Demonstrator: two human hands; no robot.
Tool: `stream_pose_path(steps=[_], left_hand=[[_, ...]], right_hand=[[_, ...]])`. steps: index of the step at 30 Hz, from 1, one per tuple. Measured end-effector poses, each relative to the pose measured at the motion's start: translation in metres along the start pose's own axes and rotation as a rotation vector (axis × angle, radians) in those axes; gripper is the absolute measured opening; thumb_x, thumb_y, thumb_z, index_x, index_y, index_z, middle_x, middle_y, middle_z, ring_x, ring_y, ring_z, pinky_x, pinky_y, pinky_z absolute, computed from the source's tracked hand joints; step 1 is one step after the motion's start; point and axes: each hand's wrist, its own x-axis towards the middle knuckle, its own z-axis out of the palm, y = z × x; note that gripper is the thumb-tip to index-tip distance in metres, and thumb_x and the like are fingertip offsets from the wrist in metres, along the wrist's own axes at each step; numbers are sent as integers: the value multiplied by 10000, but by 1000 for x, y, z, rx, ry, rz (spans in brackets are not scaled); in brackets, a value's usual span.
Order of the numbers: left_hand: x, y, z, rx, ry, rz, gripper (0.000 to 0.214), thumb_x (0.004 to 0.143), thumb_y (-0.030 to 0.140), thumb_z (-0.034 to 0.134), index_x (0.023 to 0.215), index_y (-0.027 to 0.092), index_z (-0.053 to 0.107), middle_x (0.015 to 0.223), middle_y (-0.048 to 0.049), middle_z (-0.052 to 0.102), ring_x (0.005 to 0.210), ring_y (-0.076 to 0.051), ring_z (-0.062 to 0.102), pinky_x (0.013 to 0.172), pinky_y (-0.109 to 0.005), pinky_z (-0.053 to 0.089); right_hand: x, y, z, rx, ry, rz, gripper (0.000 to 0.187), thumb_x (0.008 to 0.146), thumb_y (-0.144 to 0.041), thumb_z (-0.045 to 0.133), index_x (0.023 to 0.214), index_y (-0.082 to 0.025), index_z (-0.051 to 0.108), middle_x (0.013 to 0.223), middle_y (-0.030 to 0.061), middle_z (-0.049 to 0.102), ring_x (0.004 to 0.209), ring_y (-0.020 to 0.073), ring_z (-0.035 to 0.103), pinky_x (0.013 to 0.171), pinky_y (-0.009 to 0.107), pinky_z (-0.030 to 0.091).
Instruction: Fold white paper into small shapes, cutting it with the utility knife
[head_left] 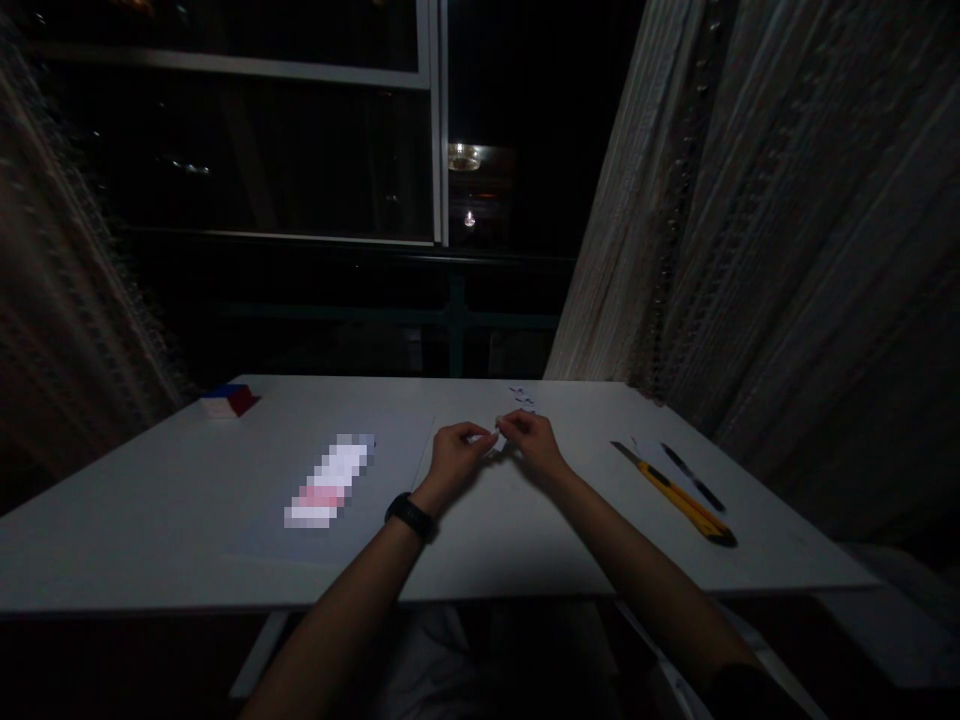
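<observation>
- Left hand [454,458] low over the surface [150,520], fingers curled in narrow, tips pinched on a small pale bit [497,431]; black watch [410,517] on the wrist.
- Right hand [538,447] just beside the left, fingers likewise narrow, tips closed on the same bit from the other side.
- Bit held between the two sets of fingertips, a little above the surface; too small and dim to tell what it is made of.
- Just beyond the fingers, toward the window [300,150]: a few small pale pieces [523,396] lying on the surface.
- Right of the right fingers, well apart: yellow knife [679,492] lying flat, black pen [694,477] just beside it on its outer side, the two nearly parallel.
- Left of the left fingers, near: pale sheet [397,440] flat on the surface, with a blurred patch [330,480] on it.
- Far left of the fingers, at the back edge of the surface: red and blue box [229,400].
- Up and to the right of the fingers, past the surface's edge: pale curtain [787,250] hanging beside the dark window.
</observation>
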Motion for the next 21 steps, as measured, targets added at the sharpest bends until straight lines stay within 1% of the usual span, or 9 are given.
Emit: stream_pose_path(steps=[3, 8, 12, 17, 21], left_hand=[[0, 2, -1, 8, -2, 14, 307, 609, 385, 717, 707, 96, 690, 599, -65, 652, 552, -160, 596, 492, -251, 432], [-1, 4, -1, 29, -3, 8, 304, 611, 388, 713, 714, 102, 691, 614, -66, 661, 571, -168, 604, 500, -255, 442], [-2, 3, 0, 29, -19, 6, 299, 618, 382, 707, 723, 103, 693, 608, -64, 661, 561, -167, 606, 490, -247, 435], [-1, -2, 1, 59, -2, 21, 280, 629, 375, 695, 718, 109, 695, 583, -53, 648, 534, -153, 590, 484, -240, 422], [-1, -3, 2, 65, 8, 29, 278, 639, 383, 683, 707, 113, 697, 589, -53, 649, 535, -149, 588, 487, -236, 420]], right_hand=[[0, -1, -1, 21, 4, 9, 246, 668, -413, 657, 633, -172, 622, 617, 8, 614, 610, 148, 551, 614, 280, 433], [0, -2, -1, 35, -12, 27, 232, 612, -391, 698, 615, -176, 611, 593, 4, 602, 582, 149, 539, 584, 282, 427], [0, 0, -1, -31, -10, 16, 231, 638, -388, 670, 592, -176, 591, 550, -3, 566, 558, 140, 505, 553, 273, 408], [0, 3, 0, -111, -11, -5, 205, 678, -361, 635, 609, -178, 573, 559, -11, 545, 559, 133, 485, 556, 269, 388], [0, 4, 2, -131, 2, 3, 198, 684, -358, 626, 616, -180, 570, 556, -14, 541, 552, 135, 483, 555, 270, 382]])
